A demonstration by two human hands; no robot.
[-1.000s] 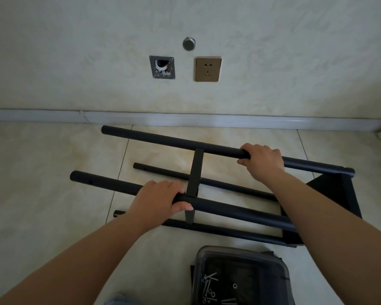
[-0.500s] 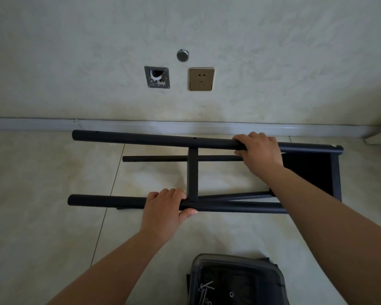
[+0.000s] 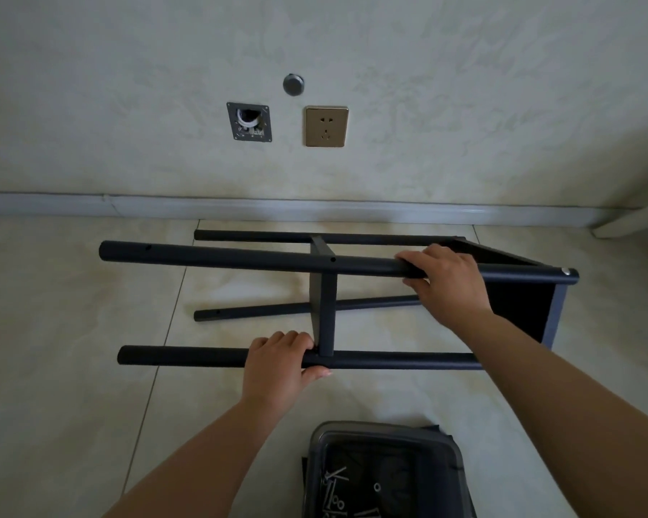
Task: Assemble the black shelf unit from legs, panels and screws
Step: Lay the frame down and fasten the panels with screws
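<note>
The black shelf unit [image 3: 324,293] lies on its side on the tiled floor, its round legs pointing left. A narrow middle panel [image 3: 322,312] joins the legs, and a wider end panel [image 3: 520,304] closes the right end. My left hand [image 3: 277,364] grips the near upper leg [image 3: 180,356] just left of the middle panel. My right hand [image 3: 446,286] grips the far upper leg [image 3: 221,256] near the end panel. A silver screw head [image 3: 566,271] shows at that leg's right tip. Two lower legs rest close to the floor.
A clear plastic box [image 3: 384,472] with several screws and washers sits on the floor in front of me. The wall with a gold socket [image 3: 326,126], an open wall box [image 3: 249,122] and a grey skirting board [image 3: 277,209] stands just behind the unit.
The unit has been rolled away from me toward the wall, so the legs now lie level and parallel to the skirting. Both hands keep their grips on the same legs.
</note>
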